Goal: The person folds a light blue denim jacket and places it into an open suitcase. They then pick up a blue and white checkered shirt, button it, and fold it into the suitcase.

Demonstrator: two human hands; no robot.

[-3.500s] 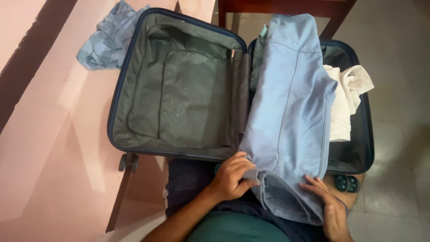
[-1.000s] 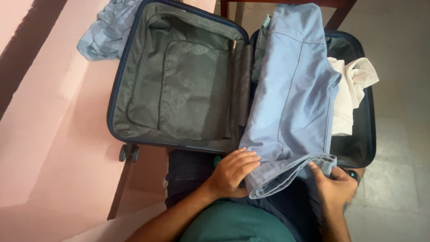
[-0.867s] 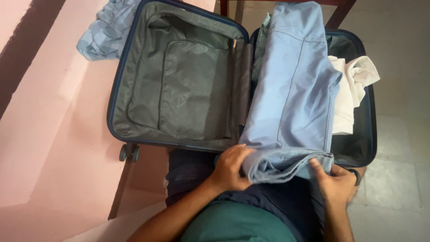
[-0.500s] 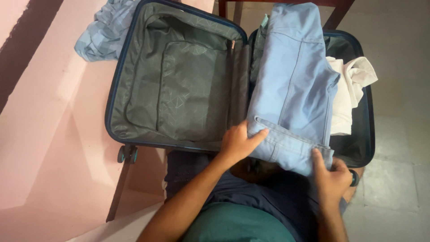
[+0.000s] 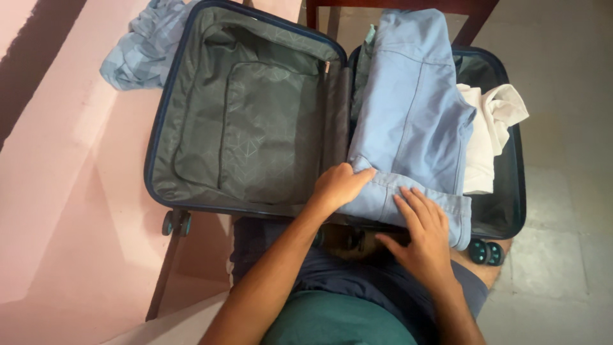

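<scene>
Your left hand [image 5: 338,186] curls its fingers over the folded hem of the light blue trousers [image 5: 412,121], which lie in the right half of the open suitcase [image 5: 246,121]. Your right hand [image 5: 423,231] rests flat, fingers spread, on that fold. Press both palms evenly, keeping the 2 layers aligned beside the white garment [image 5: 488,137].

The light blue trousers [image 5: 415,121] lay lengthwise in the right half of the open suitcase [image 5: 153,153], along its hinge side. Their far end hung over the far edge of the suitcase. The near end was folded back on itself into a flat, thick band at the near edge, with the hem seam showing on top.
</scene>
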